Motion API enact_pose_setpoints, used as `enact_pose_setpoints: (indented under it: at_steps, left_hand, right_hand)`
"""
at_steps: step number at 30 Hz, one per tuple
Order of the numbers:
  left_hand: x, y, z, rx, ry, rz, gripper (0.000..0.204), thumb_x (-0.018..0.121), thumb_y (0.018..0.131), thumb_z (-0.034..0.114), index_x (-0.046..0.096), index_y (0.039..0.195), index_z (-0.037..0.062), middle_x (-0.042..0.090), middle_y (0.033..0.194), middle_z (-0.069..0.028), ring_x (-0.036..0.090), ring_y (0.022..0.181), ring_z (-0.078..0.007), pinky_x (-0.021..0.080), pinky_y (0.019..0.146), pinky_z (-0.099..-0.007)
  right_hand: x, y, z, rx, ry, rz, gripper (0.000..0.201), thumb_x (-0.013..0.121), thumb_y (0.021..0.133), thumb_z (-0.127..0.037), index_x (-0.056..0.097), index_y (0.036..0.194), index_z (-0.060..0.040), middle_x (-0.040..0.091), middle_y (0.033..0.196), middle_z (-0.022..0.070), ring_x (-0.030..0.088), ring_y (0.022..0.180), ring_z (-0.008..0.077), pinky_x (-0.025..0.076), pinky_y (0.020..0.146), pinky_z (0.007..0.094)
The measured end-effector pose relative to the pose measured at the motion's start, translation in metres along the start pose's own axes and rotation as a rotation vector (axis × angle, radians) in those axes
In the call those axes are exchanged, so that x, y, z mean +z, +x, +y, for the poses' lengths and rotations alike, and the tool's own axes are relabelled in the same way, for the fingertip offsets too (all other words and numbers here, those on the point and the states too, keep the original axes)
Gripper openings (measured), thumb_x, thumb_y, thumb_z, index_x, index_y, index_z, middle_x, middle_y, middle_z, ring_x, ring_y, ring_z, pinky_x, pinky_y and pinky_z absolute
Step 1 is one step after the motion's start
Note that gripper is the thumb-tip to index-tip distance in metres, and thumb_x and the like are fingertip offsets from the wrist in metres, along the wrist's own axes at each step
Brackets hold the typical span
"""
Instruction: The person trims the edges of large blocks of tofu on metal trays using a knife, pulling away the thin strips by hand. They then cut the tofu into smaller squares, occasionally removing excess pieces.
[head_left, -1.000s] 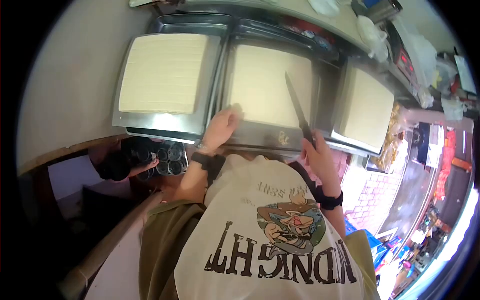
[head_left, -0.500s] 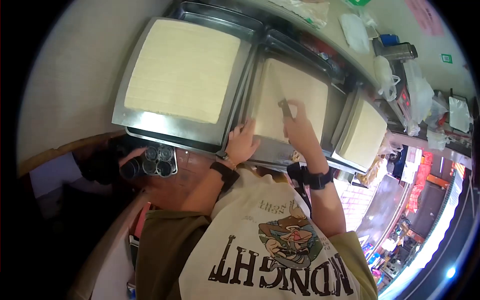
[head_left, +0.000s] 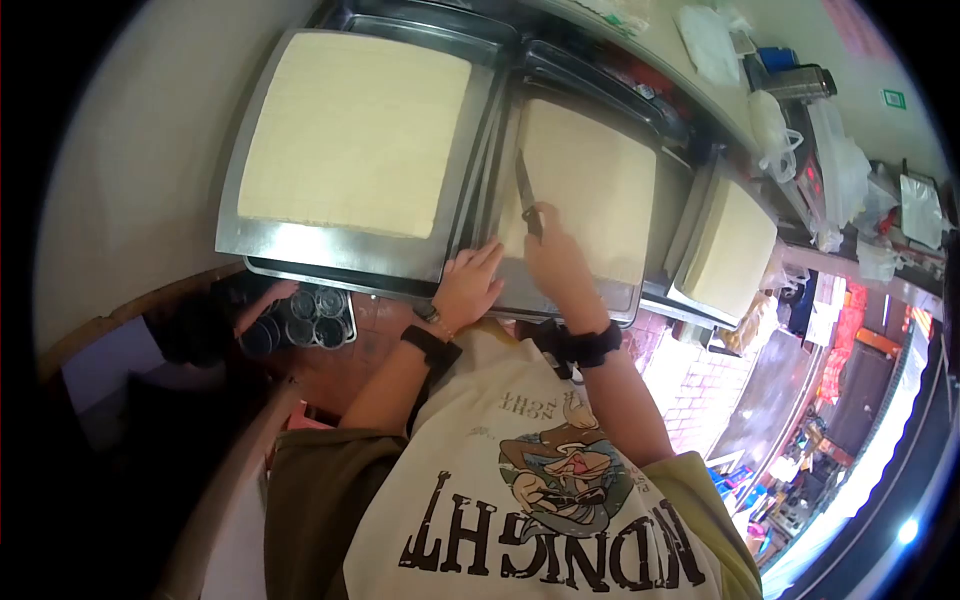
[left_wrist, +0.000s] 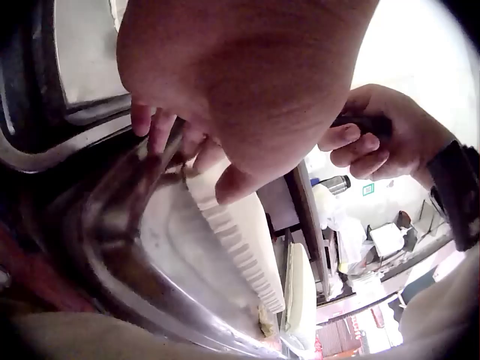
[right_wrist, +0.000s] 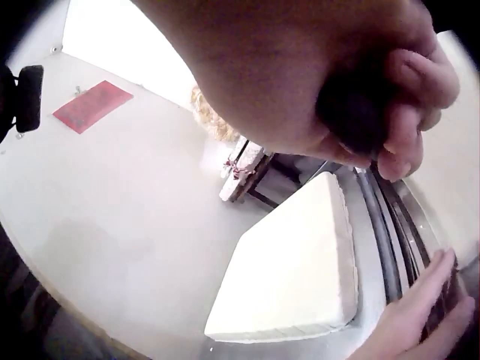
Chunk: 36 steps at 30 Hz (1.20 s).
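Note:
My right hand grips the dark handle of a knife. The blade points away from me, over the left side of the middle cream-white slab, which looks like tofu. In the right wrist view the handle's end shows inside the curled fingers. My left hand lies at the slab's near left corner with its fingers extended over the metal tray's rim. Seen from the left wrist, the thumb is right at the slab's corner, and the slab's near side is ridged.
A second slab sits on a metal tray to the left, and a third stands at the right. Behind the trays runs a shelf with plastic bags. Crumbs lie on the middle tray. Another person's arm reaches toward cups below left.
The knife has gone from the slab's right side across to its left side. My left hand has settled at the near left corner, and the head view has turned.

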<state>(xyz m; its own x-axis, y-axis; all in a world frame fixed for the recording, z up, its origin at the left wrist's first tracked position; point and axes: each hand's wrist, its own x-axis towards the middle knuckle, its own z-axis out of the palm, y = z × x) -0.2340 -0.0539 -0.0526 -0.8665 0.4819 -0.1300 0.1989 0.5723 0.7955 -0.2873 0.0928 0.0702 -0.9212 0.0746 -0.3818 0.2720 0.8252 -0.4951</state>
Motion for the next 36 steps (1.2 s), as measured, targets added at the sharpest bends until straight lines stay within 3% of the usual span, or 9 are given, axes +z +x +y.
enact_pose_setpoints:
  at_steps: [7,11,13,16,19,26,29,31,36]
  left_hand:
    - [0.004,-0.003,0.001,0.028,0.055,0.027,0.063,0.063,0.085,0.019,0.042,0.143,0.0067,0.04,0.152,-0.0101,0.049,0.115,-0.0332,0.039,0.096,-0.0446]
    - [0.005,-0.007,0.001,0.02,0.085,0.04,0.062,0.063,0.084,0.019,0.044,0.142,0.0056,0.04,0.151,-0.0105,0.05,0.116,-0.0327,0.04,0.095,-0.0449]
    - [0.005,-0.01,0.002,0.02,0.092,0.041,0.062,0.064,0.084,0.018,0.044,0.141,0.0054,0.04,0.151,-0.0104,0.05,0.116,-0.0326,0.041,0.095,-0.0448]
    - [0.007,-0.017,0.002,0.014,0.116,0.037,0.061,0.064,0.083,0.018,0.046,0.14,0.0049,0.039,0.152,-0.0101,0.05,0.116,-0.0325,0.041,0.095,-0.0446]
    - [0.006,-0.02,0.003,0.008,0.123,0.031,0.059,0.064,0.083,0.019,0.048,0.139,0.0045,0.038,0.153,-0.0099,0.049,0.116,-0.0323,0.041,0.097,-0.0444]
    - [0.007,-0.019,0.005,-0.019,0.072,0.026,0.057,0.063,0.085,0.02,0.048,0.138,0.0053,0.036,0.154,-0.01,0.048,0.117,-0.0321,0.039,0.1,-0.0452]
    - [0.009,-0.018,0.004,-0.02,0.058,0.027,0.056,0.062,0.086,0.02,0.048,0.138,0.0067,0.036,0.154,-0.01,0.048,0.117,-0.0321,0.038,0.1,-0.0463]
    - [0.009,-0.017,0.004,-0.029,0.043,0.022,0.056,0.062,0.086,0.02,0.048,0.138,0.0074,0.036,0.154,-0.01,0.048,0.117,-0.0322,0.038,0.1,-0.0467]
    - [0.011,-0.018,0.002,-0.036,0.056,0.018,0.056,0.062,0.086,0.02,0.048,0.139,0.0069,0.035,0.154,-0.01,0.048,0.117,-0.0321,0.039,0.1,-0.0467]
  right_hand:
    - [0.013,-0.01,-0.009,0.005,-0.096,0.04,0.051,0.056,0.089,-0.021,0.037,0.133,-0.0015,0.067,0.078,0.0243,0.067,0.075,0.044,0.053,0.067,0.0531]
    - [0.021,-0.01,-0.007,0.059,-0.076,0.048,0.049,0.051,0.087,-0.017,0.041,0.134,-0.0049,0.067,0.079,0.0247,0.064,0.076,0.0459,0.049,0.069,0.0561]
    - [0.023,-0.01,-0.005,0.025,-0.183,0.037,0.056,0.06,0.087,-0.024,0.037,0.133,-0.0009,0.068,0.075,0.0207,0.068,0.073,0.0405,0.054,0.064,0.0498]
    - [0.023,-0.012,-0.005,0.019,-0.241,0.042,0.057,0.062,0.086,-0.025,0.038,0.132,-0.0002,0.068,0.072,0.0194,0.068,0.069,0.039,0.054,0.06,0.0477]
    - [0.021,-0.016,-0.007,0.022,-0.198,0.068,0.048,0.054,0.086,-0.017,0.043,0.131,-0.0029,0.066,0.073,0.0228,0.065,0.07,0.0439,0.05,0.063,0.0545]
    - [0.022,-0.014,-0.008,0.016,-0.156,0.054,0.048,0.054,0.085,-0.016,0.044,0.13,-0.0018,0.066,0.075,0.0238,0.066,0.072,0.0439,0.051,0.064,0.0541]
    - [0.023,-0.013,-0.004,0.002,-0.223,0.018,0.055,0.061,0.086,-0.026,0.042,0.13,0.0004,0.068,0.076,0.0217,0.069,0.074,0.0402,0.055,0.064,0.0486]
    - [0.019,-0.016,-0.006,0.038,-0.159,0.008,0.047,0.054,0.085,-0.016,0.045,0.13,-0.0027,0.067,0.08,0.0247,0.066,0.078,0.0447,0.051,0.069,0.0543]
    - [0.017,-0.021,-0.007,0.046,-0.122,0.004,0.047,0.053,0.085,-0.016,0.047,0.129,-0.0032,0.067,0.08,0.0252,0.065,0.079,0.0454,0.05,0.07,0.0546]
